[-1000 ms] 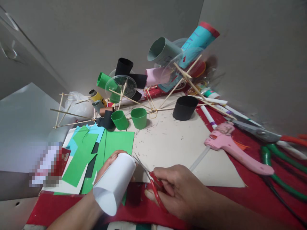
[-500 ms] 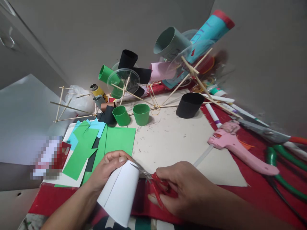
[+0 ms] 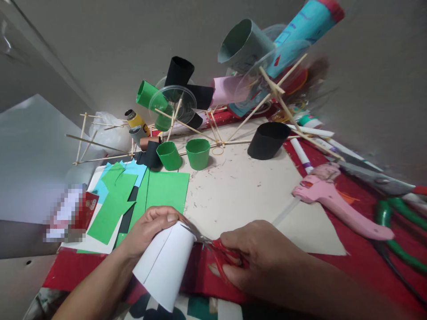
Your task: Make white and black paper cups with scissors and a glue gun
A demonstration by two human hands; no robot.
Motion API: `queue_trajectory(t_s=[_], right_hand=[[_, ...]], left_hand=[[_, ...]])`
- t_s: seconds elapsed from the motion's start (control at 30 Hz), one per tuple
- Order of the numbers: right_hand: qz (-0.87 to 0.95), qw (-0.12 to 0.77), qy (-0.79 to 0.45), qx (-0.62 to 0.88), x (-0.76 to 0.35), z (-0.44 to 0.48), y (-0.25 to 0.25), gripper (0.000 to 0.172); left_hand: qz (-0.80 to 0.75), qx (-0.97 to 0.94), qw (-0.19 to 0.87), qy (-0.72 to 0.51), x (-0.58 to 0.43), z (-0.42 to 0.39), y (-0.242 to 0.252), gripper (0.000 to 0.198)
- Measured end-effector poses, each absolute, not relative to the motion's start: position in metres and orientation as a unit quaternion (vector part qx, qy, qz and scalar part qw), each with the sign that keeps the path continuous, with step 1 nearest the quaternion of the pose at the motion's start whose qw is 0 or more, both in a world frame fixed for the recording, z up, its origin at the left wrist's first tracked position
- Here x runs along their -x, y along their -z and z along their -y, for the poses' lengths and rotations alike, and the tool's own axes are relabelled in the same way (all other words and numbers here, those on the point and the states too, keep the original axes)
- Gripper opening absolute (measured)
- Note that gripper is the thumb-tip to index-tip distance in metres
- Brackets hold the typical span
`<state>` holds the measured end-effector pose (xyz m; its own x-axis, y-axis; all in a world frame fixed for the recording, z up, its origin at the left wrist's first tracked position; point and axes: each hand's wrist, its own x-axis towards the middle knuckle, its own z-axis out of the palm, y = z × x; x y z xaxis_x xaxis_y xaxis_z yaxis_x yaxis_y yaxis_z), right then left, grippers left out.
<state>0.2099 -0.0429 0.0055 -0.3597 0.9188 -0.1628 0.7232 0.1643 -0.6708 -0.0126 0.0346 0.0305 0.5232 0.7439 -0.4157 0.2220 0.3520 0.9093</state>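
My left hand [image 3: 155, 226] pinches the upper rim of a white paper tube [image 3: 167, 266], which tilts toward me over the table's front edge. A seam runs down its side. In my right hand [image 3: 253, 253] is a pair of red-handled scissors [image 3: 220, 258], thumb and fingers through the loops. The scissor blades lie across the tube's upper rim, one over the white surface, just beside my left fingers. Left of the tube lie cut green sheets [image 3: 167, 191]. Two short green cups [image 3: 198, 154] and a black tube [image 3: 268, 141] stand beyond my hands.
A pink glue gun [image 3: 343, 204] rests on the right beside green-handled shears [image 3: 383, 215]. Behind stands a frame of wooden sticks [image 3: 247, 120] bearing clear discs with coloured tubes. Markers [image 3: 301, 153] lie at right. A beige sheet [image 3: 230, 195] covers part of the red tabletop.
The view has shifted slightly, so the far objects sit a little differently. The scissors stay at the tube's rim, and a small raised paper edge now shows by the blades.
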Motion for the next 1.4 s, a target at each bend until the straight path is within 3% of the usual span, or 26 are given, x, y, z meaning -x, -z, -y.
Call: queue_trajectory(t_s=[1.0, 1.4], right_hand=[[0.768, 0.172, -0.324, 0.525, -0.215, 0.046, -0.005, 0.023], [0.773, 0.161, -0.326, 0.520, -0.216, 0.043, 0.002, 0.025]], left_hand=[[-0.441, -0.533, 0.704, -0.159, 0.010, -0.031, -0.024, 0.039], [-0.465, -0.487, 0.715, -0.187, 0.013, -0.035, -0.019, 0.052]])
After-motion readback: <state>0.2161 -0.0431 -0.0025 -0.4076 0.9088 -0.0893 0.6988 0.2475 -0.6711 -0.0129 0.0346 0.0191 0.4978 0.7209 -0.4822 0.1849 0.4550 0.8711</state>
